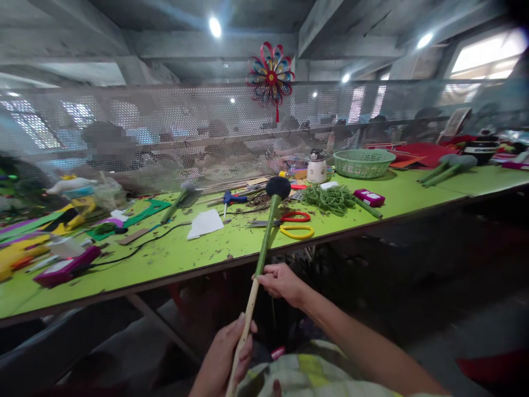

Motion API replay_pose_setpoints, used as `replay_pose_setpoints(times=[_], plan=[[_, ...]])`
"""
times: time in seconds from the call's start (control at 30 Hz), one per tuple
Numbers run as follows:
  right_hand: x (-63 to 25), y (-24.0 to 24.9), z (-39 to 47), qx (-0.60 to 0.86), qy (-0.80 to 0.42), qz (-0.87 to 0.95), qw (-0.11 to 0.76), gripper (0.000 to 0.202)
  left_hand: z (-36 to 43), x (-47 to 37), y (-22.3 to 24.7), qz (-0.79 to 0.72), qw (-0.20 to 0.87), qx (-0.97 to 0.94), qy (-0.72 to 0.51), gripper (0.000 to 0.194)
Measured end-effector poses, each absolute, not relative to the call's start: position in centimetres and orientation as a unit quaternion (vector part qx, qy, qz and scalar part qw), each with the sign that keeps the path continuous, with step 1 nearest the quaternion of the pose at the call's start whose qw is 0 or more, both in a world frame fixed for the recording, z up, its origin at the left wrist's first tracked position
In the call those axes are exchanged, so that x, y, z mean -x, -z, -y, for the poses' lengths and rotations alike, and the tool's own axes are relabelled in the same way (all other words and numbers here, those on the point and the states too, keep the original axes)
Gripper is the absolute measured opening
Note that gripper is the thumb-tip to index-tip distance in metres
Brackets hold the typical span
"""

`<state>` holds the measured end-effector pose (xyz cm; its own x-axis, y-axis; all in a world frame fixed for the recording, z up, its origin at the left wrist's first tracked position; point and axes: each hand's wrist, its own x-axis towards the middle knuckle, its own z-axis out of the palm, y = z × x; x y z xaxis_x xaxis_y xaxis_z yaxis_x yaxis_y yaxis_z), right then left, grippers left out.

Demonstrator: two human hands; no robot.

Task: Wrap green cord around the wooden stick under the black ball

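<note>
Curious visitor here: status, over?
Left hand holds bare stick. Right hand pinches green wrap at lower edge. Scissors lie on table beyond, clear of hands.

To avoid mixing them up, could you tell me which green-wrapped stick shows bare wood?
The stick in the left hand and right hand; its lower part is pale, while those on the table show all-green stems.

Single head view, worn on the person's head, facing forward and slightly down across the table (165,259). Near edge of table crosses mid-frame; the person's hands sit close below it, ceiling and mesh screen (185,138) farther off. No second view shares the scene.
</note>
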<state>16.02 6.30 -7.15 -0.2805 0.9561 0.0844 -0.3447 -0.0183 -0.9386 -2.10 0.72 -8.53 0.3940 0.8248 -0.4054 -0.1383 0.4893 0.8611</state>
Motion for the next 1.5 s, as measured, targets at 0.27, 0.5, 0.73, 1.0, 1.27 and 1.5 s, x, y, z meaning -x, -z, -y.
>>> replay_pose_setpoints(times=[0.27, 0.5, 0.73, 1.0, 1.27, 1.5], plan=[[-15.5, 7.4, -6.3, 0.351, -0.617, 0.481, 0.515, 0.033, -0.4, 2.3, 8.4, -0.529, 0.637, -0.454, -0.329, 0.044], [-15.7, 7.3, -5.9, 0.354, -0.618, 0.483, 0.510, 0.033, -0.2, 2.7, 8.5, -0.529, 0.525, -0.541, -0.388, 0.037], [-15.8, 7.3, -5.8, 0.351, -0.631, 0.475, 0.502, 0.035, -0.8, 2.7, 9.9, -0.346, 0.815, -0.354, -0.303, 0.039], [-15.4, 7.2, -5.6, 0.372, -0.604, 0.483, 0.512, 0.033, -0.4, 2.0, 9.6, -0.541, 0.521, -0.521, -0.406, 0.045], [-15.9, 6.8, -5.6, 0.353, -0.637, 0.476, 0.493, 0.033, -0.7, 2.4, 9.4, -0.334, 0.836, -0.320, -0.295, 0.037], [-15.6, 7.3, -6.0, 0.360, -0.623, 0.478, 0.504, 0.031, -0.2, 1.6, 9.0, -0.540, 0.570, -0.487, -0.382, 0.044]])
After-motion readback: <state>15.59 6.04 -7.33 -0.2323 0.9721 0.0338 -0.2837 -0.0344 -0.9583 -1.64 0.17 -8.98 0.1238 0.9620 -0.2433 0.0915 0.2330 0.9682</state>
